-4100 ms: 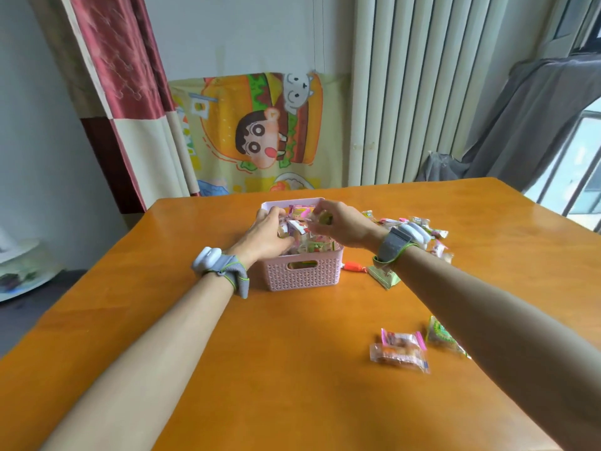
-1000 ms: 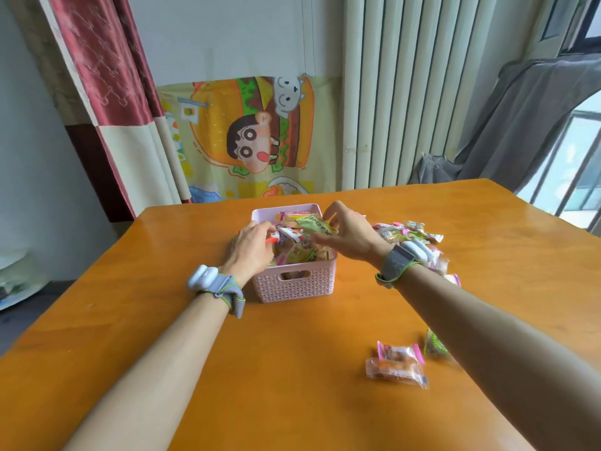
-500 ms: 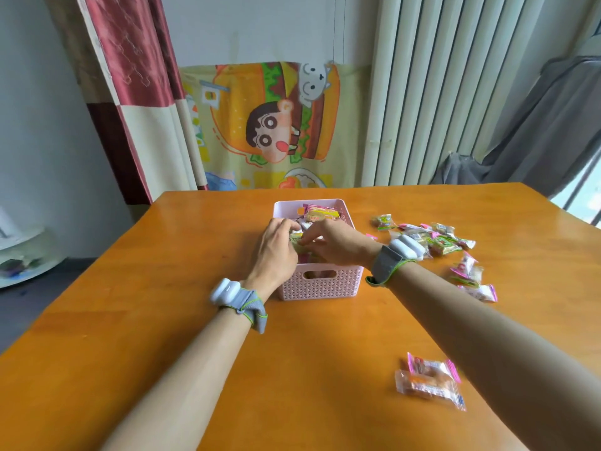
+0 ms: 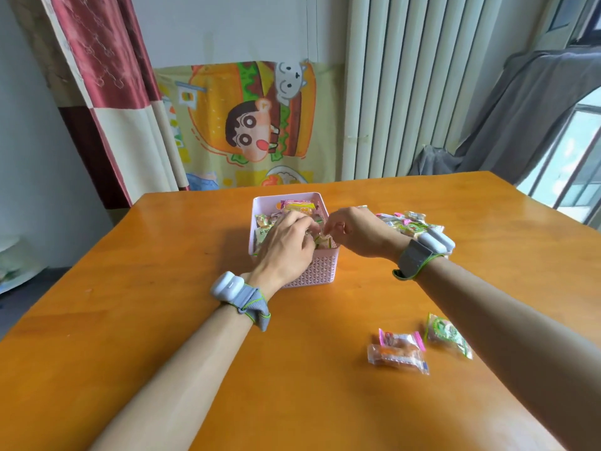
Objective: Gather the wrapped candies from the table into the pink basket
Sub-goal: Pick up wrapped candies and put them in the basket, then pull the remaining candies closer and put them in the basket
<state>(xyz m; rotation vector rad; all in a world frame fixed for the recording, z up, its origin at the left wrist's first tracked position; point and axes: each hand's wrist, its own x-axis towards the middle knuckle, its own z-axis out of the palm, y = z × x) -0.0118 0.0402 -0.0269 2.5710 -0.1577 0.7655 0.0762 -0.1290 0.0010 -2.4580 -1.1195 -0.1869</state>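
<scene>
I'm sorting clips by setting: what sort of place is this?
Most likely a room in a home: an orange wooden table near a window, a red patterned curtain, and a cartoon burger cloth hung against the wall.

Pink basket (image 4: 320,271) (lattice-patterned); orange table (image 4: 162,288)

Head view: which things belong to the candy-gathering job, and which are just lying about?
Job: pink basket, candies already inside, candy pile right of the basket, three loose candies near the front.
Lying about: cartoon burger cloth, red curtain, grey cloth.
</scene>
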